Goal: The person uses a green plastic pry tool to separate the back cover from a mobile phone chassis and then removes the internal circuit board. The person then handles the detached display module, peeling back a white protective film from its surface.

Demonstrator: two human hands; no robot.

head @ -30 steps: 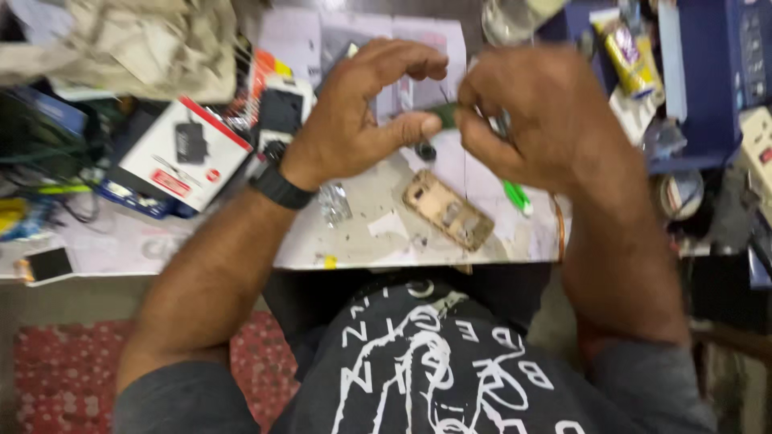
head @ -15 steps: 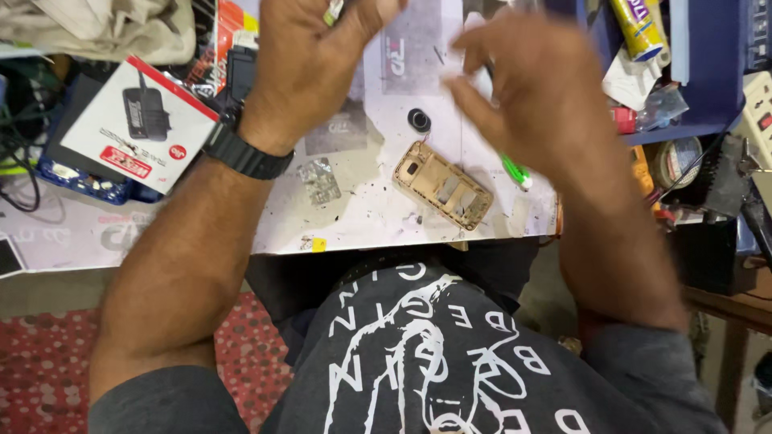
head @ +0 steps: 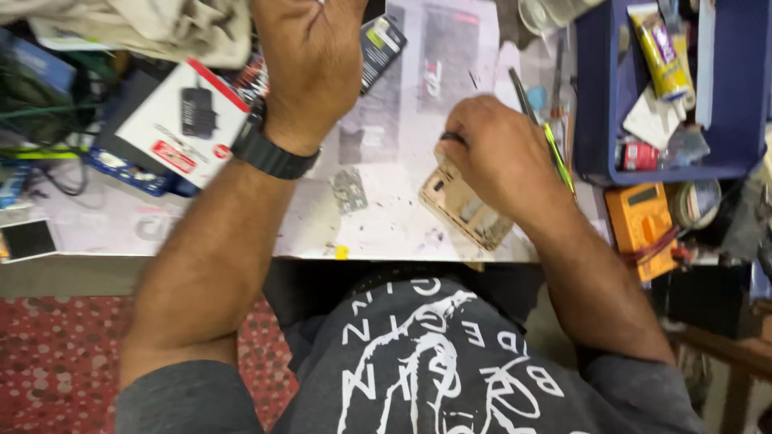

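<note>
Hands over opened phone chassis on cluttered bench

Clutter first, far left: dark phone (head: 28, 239) lying flat at the near-left table edge, tangle of cables behind it. Next right, white and red charger box (head: 181, 120) sits on a dark box, beige cloth (head: 137, 28) bunched at the far edge above it.

Left hand (head: 310, 56) is raised over the far middle of the table, back of the hand to camera, black wristwatch (head: 269, 153) on the wrist. Fingers run out of the top of frame, so can't tell whether it is open or gripping anything. It covers part of a dark blister pack (head: 379, 44) just right of it.

Small loose circuit part (head: 350, 190) lies on the white paper sheet (head: 378, 233) between the two forearms, apart from both.

Right hand (head: 498, 153) is curled down on the gold-coloured phone chassis (head: 466, 210), fingers closed over its far end, near end sticking out toward the table edge. Hand blocks the view of whatever the fingertips pinch. Green-handled tool (head: 556, 153) lies just right of that hand, partly under it.

Further right: blue plastic tray (head: 599, 96) holding a yellow tube (head: 661, 48) and small packets. Near-right, orange multimeter (head: 639, 221) with a tape roll (head: 693, 202) beside it.
</note>
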